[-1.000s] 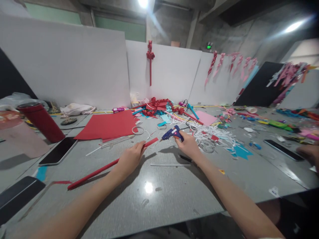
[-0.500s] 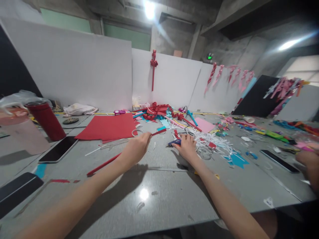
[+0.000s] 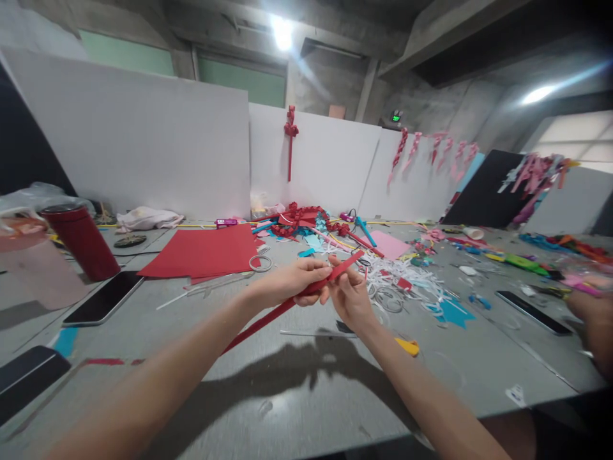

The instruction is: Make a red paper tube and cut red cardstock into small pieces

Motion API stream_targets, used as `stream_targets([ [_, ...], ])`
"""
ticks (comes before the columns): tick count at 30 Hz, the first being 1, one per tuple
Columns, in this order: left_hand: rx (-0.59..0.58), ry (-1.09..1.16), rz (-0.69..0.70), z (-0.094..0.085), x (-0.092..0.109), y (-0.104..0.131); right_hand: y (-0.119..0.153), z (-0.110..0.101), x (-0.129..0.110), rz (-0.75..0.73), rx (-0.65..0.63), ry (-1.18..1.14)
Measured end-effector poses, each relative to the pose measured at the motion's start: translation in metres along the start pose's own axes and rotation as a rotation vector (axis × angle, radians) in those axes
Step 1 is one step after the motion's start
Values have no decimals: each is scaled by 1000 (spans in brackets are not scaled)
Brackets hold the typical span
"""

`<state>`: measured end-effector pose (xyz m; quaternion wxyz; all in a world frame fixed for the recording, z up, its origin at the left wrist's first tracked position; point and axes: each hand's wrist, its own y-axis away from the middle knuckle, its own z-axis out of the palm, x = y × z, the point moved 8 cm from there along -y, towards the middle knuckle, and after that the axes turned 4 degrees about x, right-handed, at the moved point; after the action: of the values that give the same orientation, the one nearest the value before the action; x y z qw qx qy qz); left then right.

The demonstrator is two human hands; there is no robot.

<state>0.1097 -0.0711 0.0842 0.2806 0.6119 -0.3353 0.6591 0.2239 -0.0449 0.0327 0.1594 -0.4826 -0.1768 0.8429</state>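
Red and paper-like, a narrow strip (image 3: pixel 271 317) slants across the centre of the frame, pinched between thumb and fingers of the left hand (image 3: pixel 311 280), with the fingers of the right hand (image 3: pixel 353 297) closed about its upper end. Gripping it at two spots so close together probably stops the slim end from bending. Fingers cover part of it, and the left forearm hides its lower end, so its full length cannot be told. Beyond the right hand, white scraps (image 3: pixel 421 281) lie in a tangle, partly blocked by it. Red sheets (image 3: pixel 205 250) lie flat on the tabletop (image 3: pixel 306 421), left of centre, perhaps for easy reach. At the right edge, another person's hand (image 3: pixel 588 306) is blurred and cut off.
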Motion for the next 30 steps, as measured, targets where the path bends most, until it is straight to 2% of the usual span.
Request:
stream_targets([
  [6, 28, 13, 3, -3, -14, -1, 0, -3, 1, 33, 66, -45],
  [11, 137, -69, 33, -11, -18, 0, 0, -3, 5, 105, 69, -101],
  [15, 268, -255, 36, -24, -22, 6, -1, -7, 0, 87, 141, -128],
  [19, 380, -549, 129, -33, -16, 14, -1, -6, -1, 57, 167, -153],
  [24, 444, -785, 255, -28, -11, 20, 2, 0, 0, 89, 134, -149],
  [30, 464, -849, 241, -21, -18, 25, 6, 6, -2, 91, 132, -53],
])
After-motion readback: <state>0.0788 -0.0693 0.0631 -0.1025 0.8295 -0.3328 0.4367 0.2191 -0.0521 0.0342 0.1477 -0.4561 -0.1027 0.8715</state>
